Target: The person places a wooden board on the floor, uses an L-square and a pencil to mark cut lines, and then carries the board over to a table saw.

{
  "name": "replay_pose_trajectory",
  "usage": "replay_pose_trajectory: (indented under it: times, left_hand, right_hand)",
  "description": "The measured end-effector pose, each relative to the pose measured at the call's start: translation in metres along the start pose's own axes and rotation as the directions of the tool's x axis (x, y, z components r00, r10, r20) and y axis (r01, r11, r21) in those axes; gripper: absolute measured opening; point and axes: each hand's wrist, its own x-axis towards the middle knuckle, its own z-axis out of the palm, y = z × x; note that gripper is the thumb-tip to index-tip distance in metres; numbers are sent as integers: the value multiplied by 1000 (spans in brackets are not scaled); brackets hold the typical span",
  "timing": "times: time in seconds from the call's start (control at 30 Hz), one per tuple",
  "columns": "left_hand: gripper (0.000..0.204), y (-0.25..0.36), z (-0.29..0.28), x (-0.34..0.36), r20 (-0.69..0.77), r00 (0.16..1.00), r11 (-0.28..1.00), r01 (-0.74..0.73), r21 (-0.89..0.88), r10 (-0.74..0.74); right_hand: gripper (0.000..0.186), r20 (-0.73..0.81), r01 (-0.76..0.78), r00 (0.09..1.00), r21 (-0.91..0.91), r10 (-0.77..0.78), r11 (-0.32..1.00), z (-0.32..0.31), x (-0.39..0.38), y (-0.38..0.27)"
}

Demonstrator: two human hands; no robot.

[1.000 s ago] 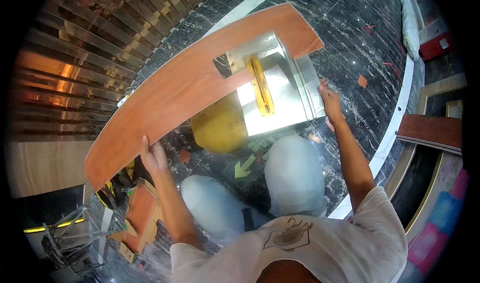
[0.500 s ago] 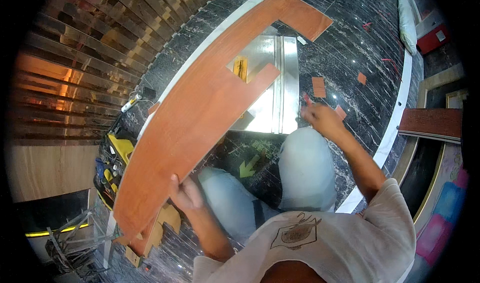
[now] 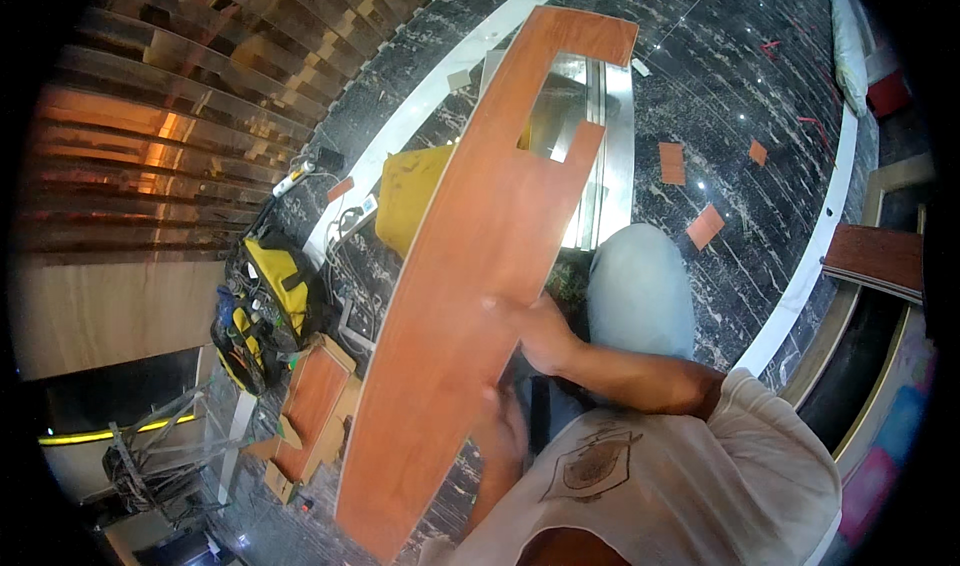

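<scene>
A long reddish-brown wood-look floor plank lies slantwise before me, with a notch cut into its far end. My right hand grips its right edge near the middle, thumb on the top face and the other fingers out of sight. Nearer to me, my left hand holds the same edge, slightly blurred, its fingers partly beneath the plank. A shiny silver metal panel shows under the far end, partly through the notch. Left of the plank, a yellow object is partly covered by it.
Small plank offcuts lie on the dark veined floor at right. A yellow-and-black tool bag and an opened carton holding a plank are at left. Slatted panelling stands beyond; a white strip borders the right.
My right hand has left its place over the floor at right, where it held something red, and taken the plank's edge. The plank has swung more upright in view and shifted right, uncovering the yellow object.
</scene>
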Motion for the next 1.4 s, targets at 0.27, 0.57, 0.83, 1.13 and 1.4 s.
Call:
replay_pose_trajectory:
  times: [0.27, 0.57, 0.83, 1.13, 1.4]
  left_hand:
    - [48, 135, -43, -29, 5, 980, 239, -54, 970, 200]
    - [49, 105, -127, 9, -102, 995, 434, 100, 895, -19]
    - [45, 92, -110, 1, -168, 986, 486, 141, 863, 12]
    - [48, 85, -114, 9, -159, 987, 415, 143, 899, 4]
    - [50, 82, -117, 13, -178, 983, 401, 181, 898, -46]
  right_hand:
    - [38, 30, -32, 999, 106, 29, 994, -14, -12, -4]
    - [35, 38, -107, 993, -30, 108, 994, -34, -24, -4]
    - [34, 6, -122, 992, -75, 122, 990, -48, -23, -3]
    - [38, -41, -102, 994, -84, 99, 991, -50, -15, 4]
    - [32, -40, -117, 993, -86, 114, 989, -54, -18, 6]
